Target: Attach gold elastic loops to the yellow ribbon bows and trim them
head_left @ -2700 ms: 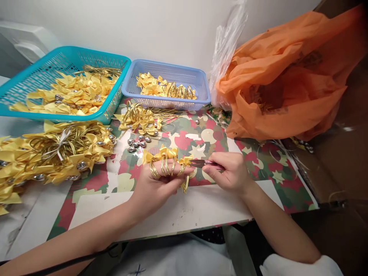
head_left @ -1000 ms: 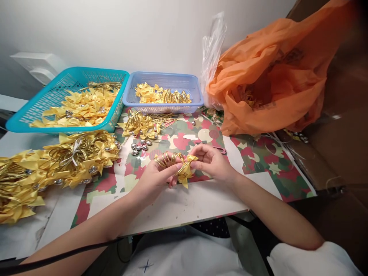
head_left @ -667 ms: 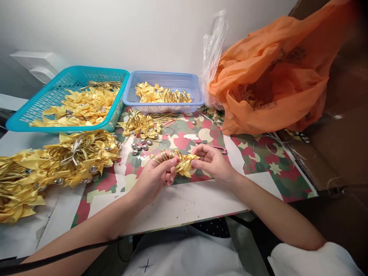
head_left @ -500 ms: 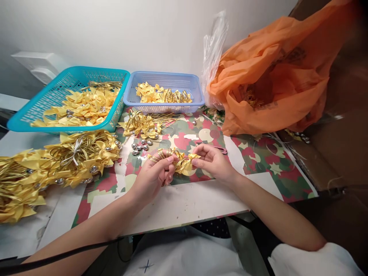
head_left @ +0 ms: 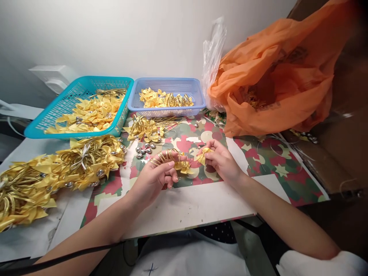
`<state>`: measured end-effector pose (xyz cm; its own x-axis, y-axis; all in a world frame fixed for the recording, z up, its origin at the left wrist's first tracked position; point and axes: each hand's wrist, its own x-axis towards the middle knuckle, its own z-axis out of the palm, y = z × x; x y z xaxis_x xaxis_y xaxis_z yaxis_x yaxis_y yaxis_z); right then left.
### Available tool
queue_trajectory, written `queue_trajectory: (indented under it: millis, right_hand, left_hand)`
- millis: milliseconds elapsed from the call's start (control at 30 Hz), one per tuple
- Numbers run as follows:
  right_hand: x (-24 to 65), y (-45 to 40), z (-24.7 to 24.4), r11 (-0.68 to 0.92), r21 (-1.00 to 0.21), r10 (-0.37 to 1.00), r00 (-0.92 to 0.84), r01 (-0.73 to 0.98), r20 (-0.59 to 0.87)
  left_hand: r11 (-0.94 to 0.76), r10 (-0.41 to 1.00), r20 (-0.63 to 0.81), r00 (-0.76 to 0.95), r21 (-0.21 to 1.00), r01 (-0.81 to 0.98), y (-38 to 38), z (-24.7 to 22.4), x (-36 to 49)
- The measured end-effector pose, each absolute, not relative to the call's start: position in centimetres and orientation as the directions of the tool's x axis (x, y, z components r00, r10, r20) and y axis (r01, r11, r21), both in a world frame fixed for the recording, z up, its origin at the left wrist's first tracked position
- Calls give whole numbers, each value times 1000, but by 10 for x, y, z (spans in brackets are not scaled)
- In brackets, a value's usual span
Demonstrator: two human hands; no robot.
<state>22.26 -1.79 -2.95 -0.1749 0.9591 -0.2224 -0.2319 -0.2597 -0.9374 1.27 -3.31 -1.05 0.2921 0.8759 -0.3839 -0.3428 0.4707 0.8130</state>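
Note:
Gold cord loops [head_left: 166,156] with yellow ribbon bows [head_left: 184,166] hang from my left hand [head_left: 156,176], whose fingers curl around the cords. In my right hand [head_left: 221,161], thumb and fingers pinch a single yellow ribbon bow [head_left: 203,155], held a little apart from the left-hand bunch. Silver jingle bells [head_left: 145,150] lie loose on the patterned paper just beyond my left hand. Behind them sits a small pile of yellow bows with gold cords [head_left: 145,128].
A teal basket [head_left: 36,128] and a blue basket [head_left: 166,112], both with bows inside, stand along the wall. Tied bunches of bows and bells [head_left: 86,161] cover the left side. An orange plastic bag [head_left: 270,119] stands at the right, beside a clear plastic bag [head_left: 212,65].
My right hand has drawn one bow away from the left-hand bunch, to the right. The left fingers have loosened slightly. The whole view has shifted a little.

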Motion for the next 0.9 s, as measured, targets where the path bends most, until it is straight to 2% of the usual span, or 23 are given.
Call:
queue_trajectory:
  millis: [133,267,433,500,633,900]
  right_hand:
    - [217,-20,-35,-195,-974,950,-271,-115,-158]
    - [212,-27,-38,-19,-995,959,-281,96,-46]
    - [212,-30,-38,309,-914,924,-308,261,225]
    - [213,-29,-38,389,-868,909,-278,309,309]
    - [213,-28,-36,445,-808,895,-215,386,390]
    - [214,-27,-37,493,-786,870,-231,372,436]
  left_hand:
    - [463,865,-362,346,842,-277,-36,-15,14]
    - [431,844,-286,454,866,-255,-40,-21,14]
    - [398,795,-206,571,886,-236,-42,-25,12]
    - [400,782,-210,586,891,-215,-42,-25,12]
    - [421,786,-233,574,880,-221,-42,-24,13]
    - [456,780,-265,567,861,-225,-43,-23,13]
